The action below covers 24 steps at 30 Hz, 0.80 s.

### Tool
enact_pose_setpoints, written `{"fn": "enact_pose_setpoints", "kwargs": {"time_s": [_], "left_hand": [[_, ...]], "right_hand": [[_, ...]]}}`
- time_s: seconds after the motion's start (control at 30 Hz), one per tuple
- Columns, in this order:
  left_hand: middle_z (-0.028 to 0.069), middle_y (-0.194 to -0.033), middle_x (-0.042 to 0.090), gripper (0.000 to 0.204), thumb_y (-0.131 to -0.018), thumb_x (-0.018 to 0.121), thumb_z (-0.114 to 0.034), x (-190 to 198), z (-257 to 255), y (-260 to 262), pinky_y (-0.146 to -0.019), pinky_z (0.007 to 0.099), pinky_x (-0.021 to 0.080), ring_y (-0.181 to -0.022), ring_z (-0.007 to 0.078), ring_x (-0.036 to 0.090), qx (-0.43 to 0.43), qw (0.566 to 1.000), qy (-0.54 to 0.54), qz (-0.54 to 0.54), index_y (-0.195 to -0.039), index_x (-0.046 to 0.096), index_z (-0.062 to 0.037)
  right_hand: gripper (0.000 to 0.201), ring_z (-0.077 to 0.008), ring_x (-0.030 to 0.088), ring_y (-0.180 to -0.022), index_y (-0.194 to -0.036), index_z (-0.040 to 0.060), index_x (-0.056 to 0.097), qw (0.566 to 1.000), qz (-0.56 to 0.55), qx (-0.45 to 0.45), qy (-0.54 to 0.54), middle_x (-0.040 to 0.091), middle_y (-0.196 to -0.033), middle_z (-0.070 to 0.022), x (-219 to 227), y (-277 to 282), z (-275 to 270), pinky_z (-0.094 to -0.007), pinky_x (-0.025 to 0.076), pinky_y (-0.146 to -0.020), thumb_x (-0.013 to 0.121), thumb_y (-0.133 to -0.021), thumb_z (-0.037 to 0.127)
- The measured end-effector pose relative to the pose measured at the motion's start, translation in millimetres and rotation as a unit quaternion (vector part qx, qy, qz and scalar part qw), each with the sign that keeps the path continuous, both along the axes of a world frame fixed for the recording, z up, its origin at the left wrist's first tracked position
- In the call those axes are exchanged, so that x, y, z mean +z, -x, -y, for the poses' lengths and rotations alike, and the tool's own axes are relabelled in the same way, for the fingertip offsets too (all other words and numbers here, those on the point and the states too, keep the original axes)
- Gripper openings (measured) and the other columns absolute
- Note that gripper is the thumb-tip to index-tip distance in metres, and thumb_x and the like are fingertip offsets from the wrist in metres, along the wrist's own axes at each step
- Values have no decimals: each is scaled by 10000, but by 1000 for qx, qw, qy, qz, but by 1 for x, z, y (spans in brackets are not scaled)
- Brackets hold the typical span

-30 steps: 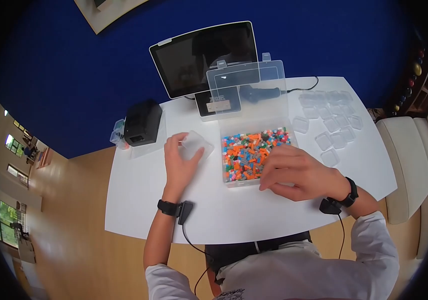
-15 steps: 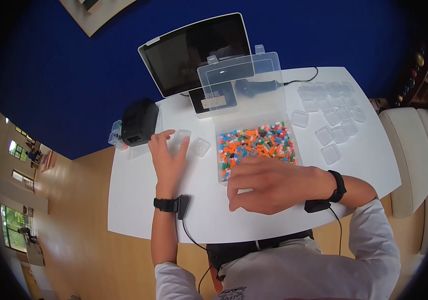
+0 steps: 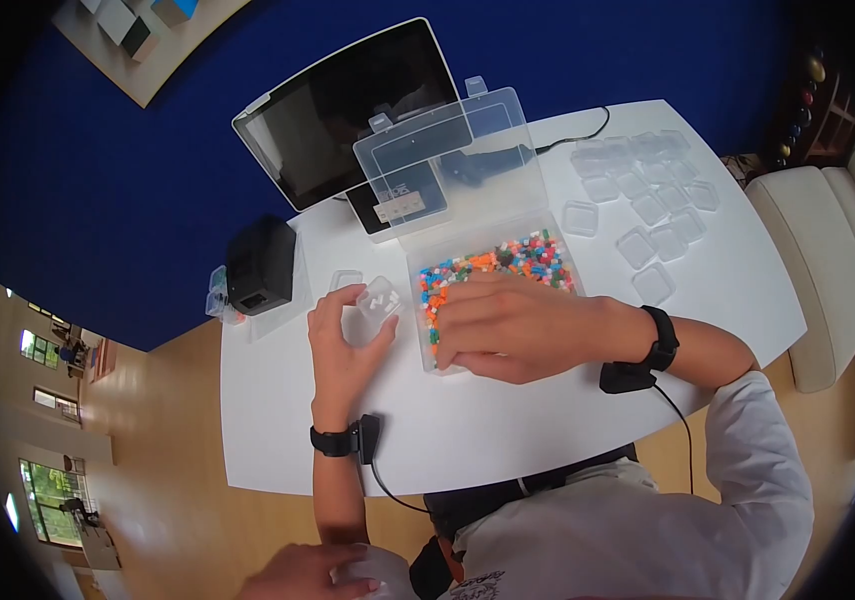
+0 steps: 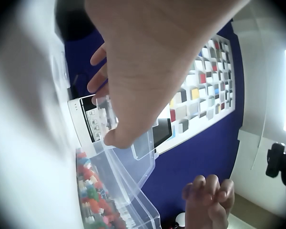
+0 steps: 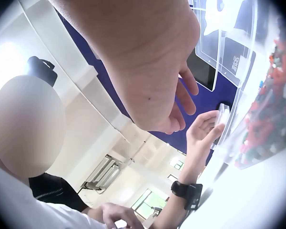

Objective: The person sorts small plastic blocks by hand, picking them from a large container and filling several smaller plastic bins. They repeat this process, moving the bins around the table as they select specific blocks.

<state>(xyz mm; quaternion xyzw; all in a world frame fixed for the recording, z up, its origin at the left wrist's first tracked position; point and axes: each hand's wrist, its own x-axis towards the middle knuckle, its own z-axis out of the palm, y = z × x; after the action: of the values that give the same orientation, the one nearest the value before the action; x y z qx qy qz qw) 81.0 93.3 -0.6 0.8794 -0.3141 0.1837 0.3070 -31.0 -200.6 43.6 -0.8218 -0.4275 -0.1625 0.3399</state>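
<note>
My left hand pinches a small clear plastic box between thumb and fingers. Several small white pieces lie in that box. Beside it on the white table stands another small clear box. My right hand is over the front of a large clear case filled with small multicoloured plastic pieces. In the right wrist view its fingers are loosely bent and apart, with nothing visible between them. The case's lid stands raised at the back.
Several small clear boxes lie at the table's right. A monitor stands behind the lid, and a black device at the left. Another person's hand shows at the bottom edge. A cable hangs from my left wrist camera.
My left hand has let go of one small box and taken hold of the box with white pieces. The right hand came back toward me, then moved forward over the case.
</note>
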Motion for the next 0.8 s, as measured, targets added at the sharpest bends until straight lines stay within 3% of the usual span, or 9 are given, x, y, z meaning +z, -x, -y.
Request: {"fn": "enact_pose_setpoints", "kwargs": {"time_s": [0.17, 0.23, 0.3, 0.4, 0.43, 0.5, 0.6, 0.7, 0.8], "left_hand": [[88, -1199, 786, 542, -836, 1007, -234, -2, -4, -3, -1051, 441, 517, -1140, 293, 709, 0, 1000, -9, 11, -1309, 774, -106], [89, -1192, 790, 532, -858, 995, -303, -4, -5, 3, -1084, 446, 527, -1122, 302, 722, 68, 998, -9, -14, -1313, 788, -121], [114, -1337, 777, 629, -879, 964, -379, 74, -12, 6, -1150, 466, 517, -1287, 327, 703, 52, 969, -225, -86, -1427, 762, -145], [166, -1551, 690, 746, -943, 874, -474, 50, 13, -30, -1177, 508, 529, -1492, 383, 605, 29, 909, -414, -50, -1595, 674, -173], [166, -1551, 690, 746, -943, 874, -474, 51, 22, -40, -1177, 508, 529, -1492, 383, 605, 28, 909, -413, -49, -1595, 674, -173], [226, -1705, 552, 812, -981, 794, -493, 52, 36, -58, -1209, 577, 525, -1606, 482, 481, 57, 822, -544, -159, -1701, 580, -184], [232, -1742, 481, 672, -1028, 712, -398, 21, 24, -85, -1297, 610, 478, -1619, 499, 454, 59, 861, -474, -177, -1644, 605, -150], [247, -1734, 462, 609, -1043, 684, -327, 9, 17, -105, -1290, 619, 480, -1601, 505, 457, 53, 863, -447, -229, -1610, 616, -115], [265, -1688, 491, 517, -1053, 650, -240, -11, -11, -112, -1243, 626, 514, -1556, 527, 480, 29, 893, -410, -182, -1541, 636, -70]], "right_hand": [[43, -295, 673, -1067, -1066, 108, 770, 999, -6, 22, -35, 709, -1033, -52, 0, -5, -2, -449, 538, -1006, 747, -1031, 99], [43, -289, 675, -1044, -1063, 106, 775, 999, -35, -2, -2, 712, -1033, -45, 8, -2, 2, -454, 538, -1001, 760, -1027, 87], [68, -283, 672, -1029, -1070, 107, 778, 999, -34, 2, -8, 707, -1017, -43, 12, -1, 3, -450, 529, -981, 769, -1017, 66], [75, -278, 667, -1015, -1073, 105, 781, 1000, -19, -6, -6, 707, -1009, -42, 12, -1, 6, -445, 517, -957, 773, -1015, 57], [78, -275, 666, -1012, -1072, 105, 782, 1000, -19, -2, -6, 709, -1008, -39, 13, -1, 7, -444, 513, -950, 774, -1012, 55], [81, -273, 664, -1009, -1071, 104, 784, 1000, -19, -2, -8, 711, -1006, -37, 14, -1, 8, -442, 509, -942, 776, -1009, 53], [73, -270, 664, -1007, -1068, 104, 785, 1000, -12, 0, -7, 715, -1012, -34, 14, 0, 11, -441, 511, -946, 772, -1011, 60], [64, -270, 666, -1012, -1065, 105, 784, 1000, -11, -7, -1, 714, -1009, -36, 20, 3, 15, -438, 516, -958, 766, -1015, 70], [60, -272, 668, -1027, -1073, 107, 783, 1000, -5, -19, -1, 719, -1015, -40, 25, 4, 20, -438, 523, -981, 759, -1024, 83]]}}
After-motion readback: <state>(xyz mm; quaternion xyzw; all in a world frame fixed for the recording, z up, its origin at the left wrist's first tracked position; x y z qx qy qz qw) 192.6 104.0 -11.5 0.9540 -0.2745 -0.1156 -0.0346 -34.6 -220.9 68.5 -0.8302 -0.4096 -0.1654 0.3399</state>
